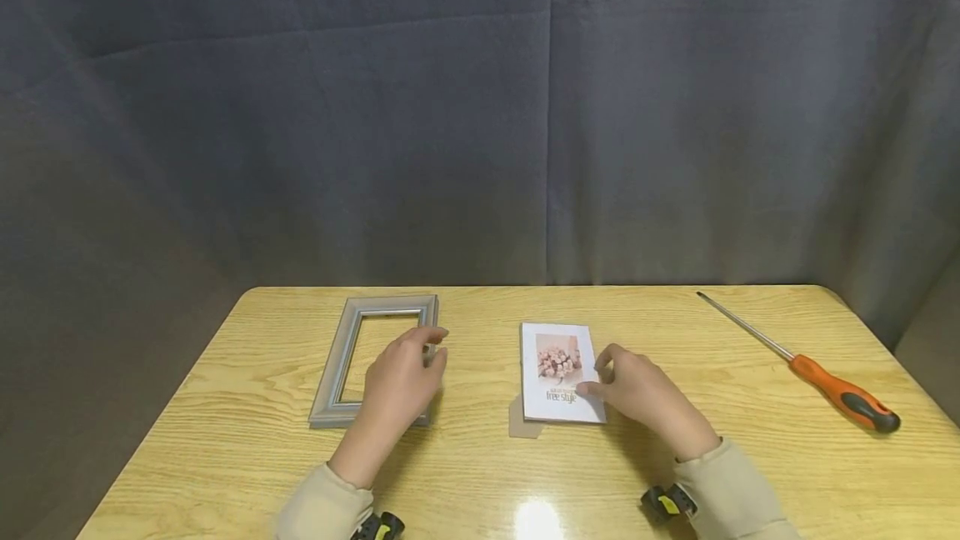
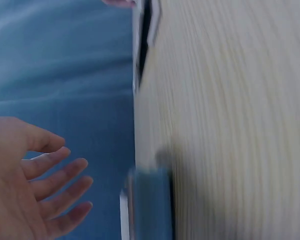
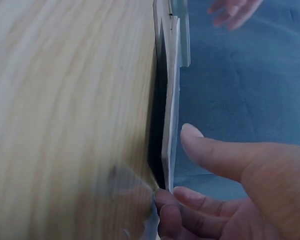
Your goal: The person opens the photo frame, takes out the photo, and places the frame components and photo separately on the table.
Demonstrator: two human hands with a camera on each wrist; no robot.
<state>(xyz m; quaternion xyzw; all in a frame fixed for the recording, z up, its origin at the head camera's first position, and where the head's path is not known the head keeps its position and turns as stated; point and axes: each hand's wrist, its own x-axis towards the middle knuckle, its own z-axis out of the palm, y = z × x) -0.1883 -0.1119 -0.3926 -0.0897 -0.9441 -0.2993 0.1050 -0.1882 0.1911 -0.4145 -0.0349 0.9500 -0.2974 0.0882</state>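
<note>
The picture frame's back panel [image 1: 531, 390] lies on the table, faced with a white insert showing pink flowers and "free style" lettering. A brown flap [image 1: 525, 422] sticks out from under its lower left corner. At the panel's right edge is my right hand [image 1: 633, 386]. In the right wrist view its fingertips [image 3: 167, 205] touch the panel's edge, while the thumb [image 3: 215, 152] stands off from its face. The hollow silver-grey frame [image 1: 341, 365] lies to the left. Above its right side hovers my left hand [image 1: 401, 377], fingers loosely bent around nothing.
A screwdriver [image 1: 832, 386] with an orange and black handle lies on the right of the wooden table [image 1: 225, 440], its tip toward the far edge. Behind the table hangs a dark grey curtain [image 1: 420, 148].
</note>
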